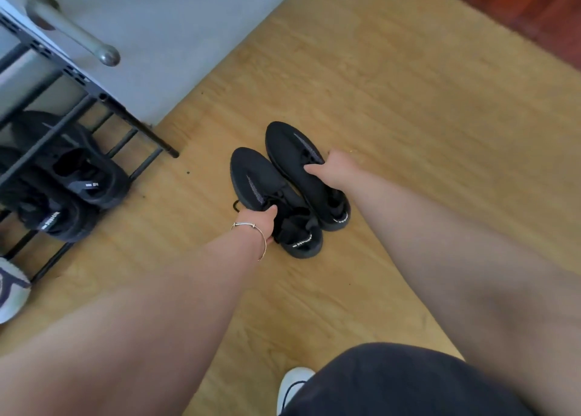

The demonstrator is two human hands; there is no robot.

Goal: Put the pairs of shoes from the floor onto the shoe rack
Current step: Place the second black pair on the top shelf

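Two black knit sneakers stand side by side on the wooden floor in the middle of the view. My left hand [256, 222] grips the left black sneaker [251, 172] at its opening, a thin bangle on the wrist. My right hand [333, 169] grips the right black sneaker [284, 140] at its tongue. The black metal shoe rack [94, 93] stands at the left against the grey wall. Another pair of black sneakers [67, 180] sits on its low shelf.
A grey door with a metal lever handle [70, 32] is above the rack. A white shoe [11, 290] lies at the left edge by the rack's foot. My own white shoe [290, 384] and dark trouser leg show at the bottom. Bare wooden floor [408, 101] stretches to the right.
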